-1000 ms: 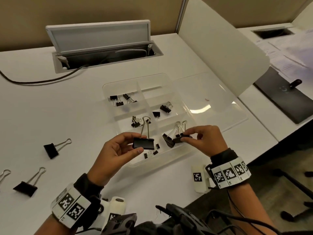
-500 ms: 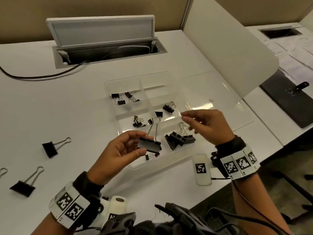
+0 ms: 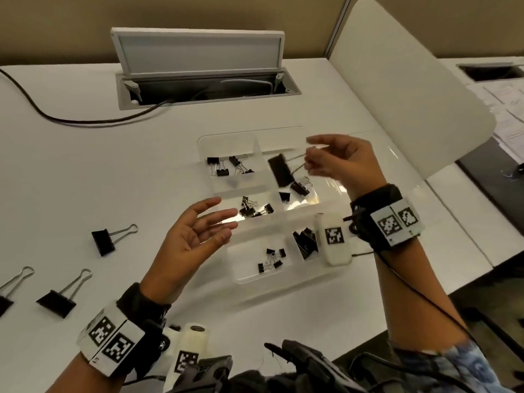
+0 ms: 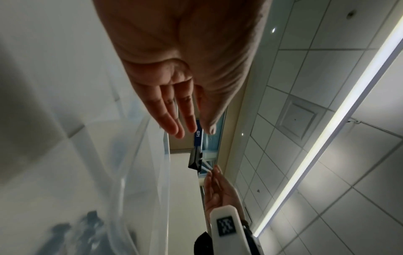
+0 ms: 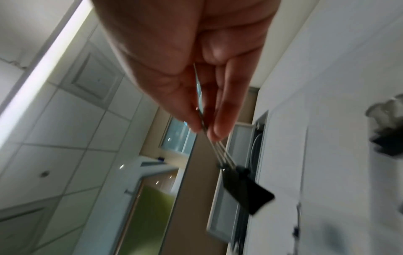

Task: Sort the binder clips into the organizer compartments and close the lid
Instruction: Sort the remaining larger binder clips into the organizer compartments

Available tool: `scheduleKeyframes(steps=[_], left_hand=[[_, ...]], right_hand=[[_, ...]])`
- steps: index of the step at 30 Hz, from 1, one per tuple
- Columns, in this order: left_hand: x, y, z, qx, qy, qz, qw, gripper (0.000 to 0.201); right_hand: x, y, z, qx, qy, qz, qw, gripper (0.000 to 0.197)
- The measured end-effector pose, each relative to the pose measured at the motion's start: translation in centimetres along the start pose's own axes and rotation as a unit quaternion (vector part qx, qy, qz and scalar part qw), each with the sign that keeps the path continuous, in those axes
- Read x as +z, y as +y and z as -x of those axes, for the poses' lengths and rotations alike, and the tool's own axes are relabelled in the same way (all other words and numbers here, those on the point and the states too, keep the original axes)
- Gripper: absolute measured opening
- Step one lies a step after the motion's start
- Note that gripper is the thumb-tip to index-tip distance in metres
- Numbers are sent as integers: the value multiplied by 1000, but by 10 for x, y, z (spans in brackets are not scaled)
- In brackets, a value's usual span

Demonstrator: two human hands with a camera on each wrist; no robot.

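My right hand [image 3: 307,161] pinches the wire handles of a large black binder clip [image 3: 279,170] and holds it over the far right compartment of the clear organizer [image 3: 286,280]. The right wrist view shows the same large clip [image 5: 244,189] dangling from my right hand's pinch [image 5: 205,131]. My left hand [image 3: 226,219] hovers palm up, fingers spread and empty, at the organizer's left side; its fingers [image 4: 185,119] are straight. Small clips [image 3: 226,165] lie in the far left compartment, others [image 3: 253,209] in the middle, and large ones [image 3: 304,242] at the near right.
Three large loose clips lie on the white table at the left [image 3: 106,239], [image 3: 62,296], [image 3: 8,290]. The organizer's clear lid [image 3: 382,171] lies open to the right. An open cable hatch [image 3: 198,80] and a black cable [image 3: 71,120] are behind. A white partition [image 3: 411,95] stands at the right.
My right hand let go of a clip in the near right compartment, then took the large clip from my left hand and carried it up and away. My left hand opened.
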State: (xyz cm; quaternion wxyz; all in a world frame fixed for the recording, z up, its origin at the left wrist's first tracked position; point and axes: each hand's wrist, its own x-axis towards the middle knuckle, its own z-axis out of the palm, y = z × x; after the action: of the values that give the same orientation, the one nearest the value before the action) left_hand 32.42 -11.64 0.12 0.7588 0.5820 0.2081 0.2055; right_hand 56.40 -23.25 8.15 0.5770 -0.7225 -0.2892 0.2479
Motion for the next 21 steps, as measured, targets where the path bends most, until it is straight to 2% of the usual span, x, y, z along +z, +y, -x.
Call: scheduleKeyframes(steps=[2, 4, 8, 12, 15, 21], left_hand=[[-7, 0, 0, 6, 18, -2, 1000, 48], [-14, -1, 1, 10, 35, 0, 999, 45], [-26, -5, 3, 18, 56, -2, 998, 43], [-30, -10, 4, 16, 79, 4, 997, 35], [-34, -9, 6, 17, 82, -2, 996, 35], [-43, -8, 15, 16, 97, -5, 995, 34]], right_hand=[[-4, 2, -21, 20, 67, -26, 997, 15], [-4, 10, -43, 47, 100, -35, 993, 14], [9, 34, -73, 108, 116, -12, 987, 21], [17, 51, -80, 162, 102, 24, 981, 32], [7, 55, -76, 164, 122, 67, 977, 36], [-9, 46, -53, 119, 149, 72, 979, 29]])
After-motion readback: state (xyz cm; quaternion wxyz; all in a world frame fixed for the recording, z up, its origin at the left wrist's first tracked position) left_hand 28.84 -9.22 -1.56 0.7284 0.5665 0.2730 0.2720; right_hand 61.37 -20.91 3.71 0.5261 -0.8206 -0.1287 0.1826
